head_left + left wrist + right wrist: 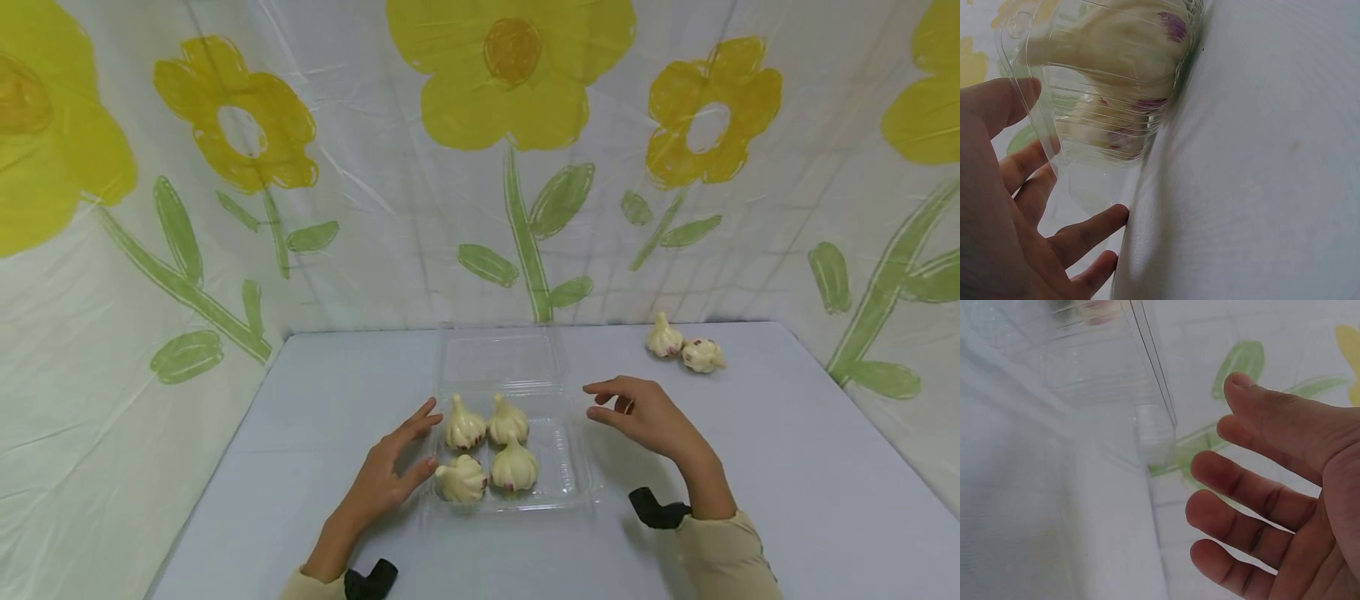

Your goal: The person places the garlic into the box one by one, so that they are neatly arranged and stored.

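Note:
Several garlic bulbs (514, 467) sit in a clear plastic clamshell box (558, 467), filling its left and middle part. The box's lid (501, 358) lies folded back on the far side. At the left rim, my left hand (386, 471) has its fingers spread, thumb and fingertips at the box edge; the left wrist view shows the thumb (1019, 103) by the clear wall. Right of the box, my right hand (641, 412) hovers above the table with loosely bent fingers and nothing in them, as the right wrist view shows the fingers (1241, 481) apart from the box.
Two more garlic bulbs (664, 337) lie side by side at the table's back right. The pale table (315, 400) ends at a white curtain (360, 275) printed with yellow flowers, which also hangs along both sides.

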`<act>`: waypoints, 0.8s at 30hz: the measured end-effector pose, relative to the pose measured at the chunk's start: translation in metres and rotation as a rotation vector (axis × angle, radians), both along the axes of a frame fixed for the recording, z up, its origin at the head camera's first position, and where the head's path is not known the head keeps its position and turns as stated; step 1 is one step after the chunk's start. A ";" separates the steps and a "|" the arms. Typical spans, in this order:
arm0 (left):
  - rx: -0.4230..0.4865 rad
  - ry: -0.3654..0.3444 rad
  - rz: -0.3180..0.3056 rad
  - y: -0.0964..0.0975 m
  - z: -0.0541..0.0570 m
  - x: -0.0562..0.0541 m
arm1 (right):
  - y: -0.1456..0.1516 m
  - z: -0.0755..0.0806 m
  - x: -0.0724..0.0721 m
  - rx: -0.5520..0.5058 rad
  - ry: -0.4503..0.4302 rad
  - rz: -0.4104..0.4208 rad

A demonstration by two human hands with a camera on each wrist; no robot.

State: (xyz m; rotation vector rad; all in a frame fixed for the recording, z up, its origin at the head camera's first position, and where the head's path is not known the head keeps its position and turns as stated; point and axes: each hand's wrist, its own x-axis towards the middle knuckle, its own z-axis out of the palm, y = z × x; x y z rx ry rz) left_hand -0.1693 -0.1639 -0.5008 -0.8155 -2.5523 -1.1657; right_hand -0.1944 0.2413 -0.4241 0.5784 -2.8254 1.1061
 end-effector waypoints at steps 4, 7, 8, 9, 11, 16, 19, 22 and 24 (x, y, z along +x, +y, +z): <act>0.000 0.000 0.001 0.000 0.000 0.000 | 0.005 -0.002 -0.002 -0.007 0.023 -0.029; -0.005 0.010 -0.002 0.000 -0.001 -0.001 | 0.012 -0.005 -0.004 -0.001 0.039 -0.074; -0.005 0.013 -0.005 0.000 -0.001 -0.001 | 0.014 -0.006 -0.005 0.002 0.047 -0.095; -0.006 0.018 -0.008 0.000 -0.001 -0.001 | 0.017 -0.007 -0.007 0.000 0.052 -0.117; -0.006 0.019 -0.011 0.000 -0.002 -0.001 | 0.022 -0.011 -0.009 -0.011 0.058 -0.165; -0.004 0.014 -0.010 -0.001 -0.003 -0.001 | 0.036 -0.018 -0.012 -0.048 0.068 -0.269; -0.006 0.017 -0.010 -0.001 -0.003 -0.002 | 0.043 -0.022 -0.014 -0.056 0.096 -0.305; -0.011 0.027 -0.014 -0.001 -0.004 -0.002 | 0.047 -0.024 -0.016 -0.047 0.140 -0.331; -0.009 0.028 -0.017 -0.002 -0.005 -0.003 | 0.050 -0.025 -0.018 -0.033 0.169 -0.352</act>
